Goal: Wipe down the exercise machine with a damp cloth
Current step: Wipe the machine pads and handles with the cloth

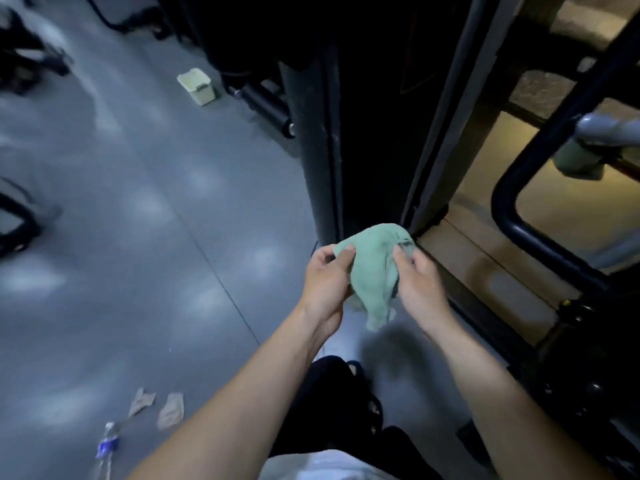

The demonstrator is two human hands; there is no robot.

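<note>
Both hands, left [323, 282] and right [420, 284], pinch the bunched cloth [372, 268] in front of the machine [367, 140], so wiping apparently has yet to start.

Dim, bluish light with soft glare patches on the floor [145, 209]; edges blurred and bent, machine frame [374, 116] nearly black.

We see a pale green cloth [375, 271] against the black frame of the exercise machine [374, 133]. The floor [156, 220] is blue-grey, and on it stands a cream-coloured bin [197, 86] and lies a clear bottle with a blue label [106, 448].
</note>
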